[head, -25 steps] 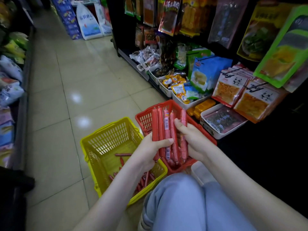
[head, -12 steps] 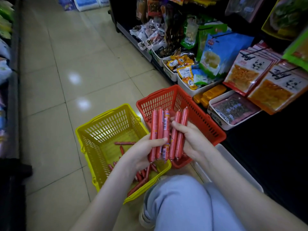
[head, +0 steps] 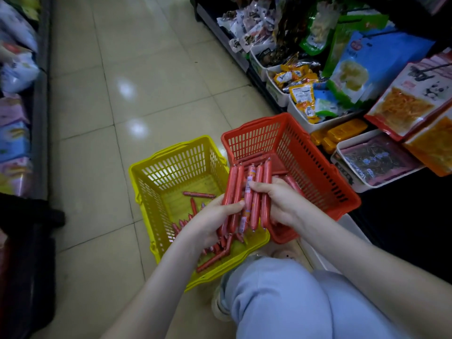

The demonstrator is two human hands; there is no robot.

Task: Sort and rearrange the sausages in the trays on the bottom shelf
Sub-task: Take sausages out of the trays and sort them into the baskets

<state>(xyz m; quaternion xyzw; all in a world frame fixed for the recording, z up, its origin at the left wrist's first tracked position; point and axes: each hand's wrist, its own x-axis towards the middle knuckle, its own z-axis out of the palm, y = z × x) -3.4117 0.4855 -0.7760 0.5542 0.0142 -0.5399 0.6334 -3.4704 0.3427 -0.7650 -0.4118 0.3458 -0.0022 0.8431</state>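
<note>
Tiled shop aisle floor; two baskets

Glossy tiled floor between shelves

- There is one view only: the camera sits on the person's head and looks forward and steeply down.
- It is near the left hand and the right hand, which meet at the sausages close to the middle of the picture; both forearms enter from the lower edge.
- Directly under the camera is a bent knee in light blue trousers.
- Just beyond the hands stand the yellow basket and the red basket on the floor.
- The aisle runs away toward the top; the shelf with white trays is at the right, another shelf at the left edge.
- The wide lens bends lines near the edges.
</note>
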